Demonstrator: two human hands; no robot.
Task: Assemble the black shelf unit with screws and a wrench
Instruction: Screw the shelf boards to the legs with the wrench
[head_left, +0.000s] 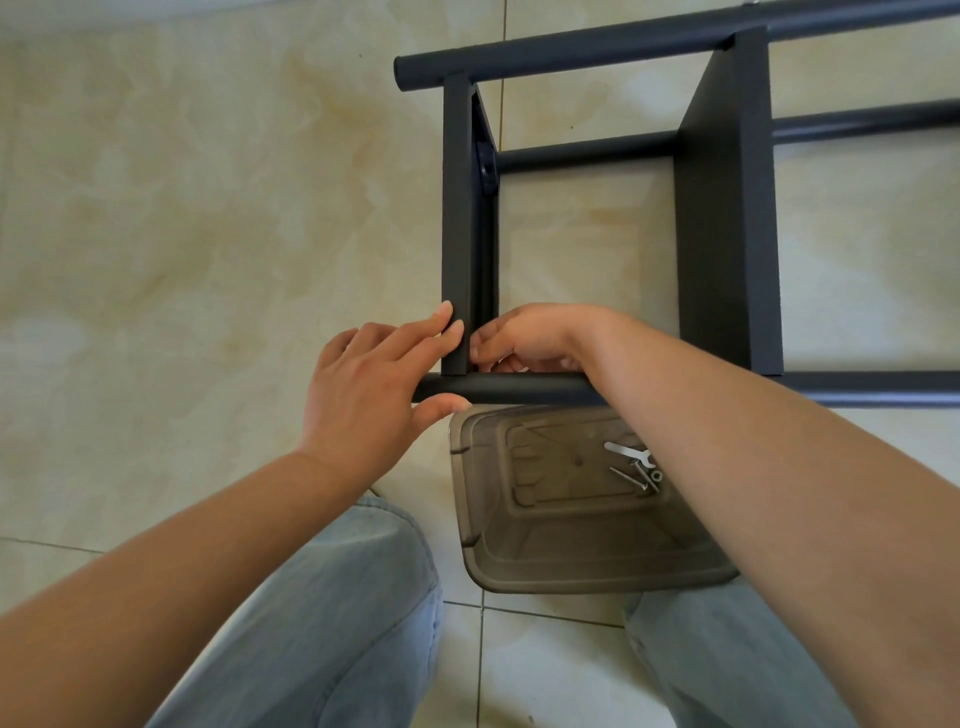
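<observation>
The black shelf unit lies on its side on the tiled floor. A narrow black shelf panel (457, 218) meets the near round tube (509, 387) at a corner joint. My left hand (363, 384) lays straight fingers on the panel's outer edge, with the thumb under the tube end. My right hand (530, 338) curls in against the inner side of the same joint; its fingertips and anything in them are hidden. A small silver wrench (626, 451) and a few screws (636, 480) lie in a clear brown plastic bin (519, 566).
A wider black panel (727, 234) stands to the right between the tubes. The far tube (571, 49) and a middle rod (582, 153) cross behind. The bin sits between my knees, right under the near tube. Beige floor tiles spread to the left.
</observation>
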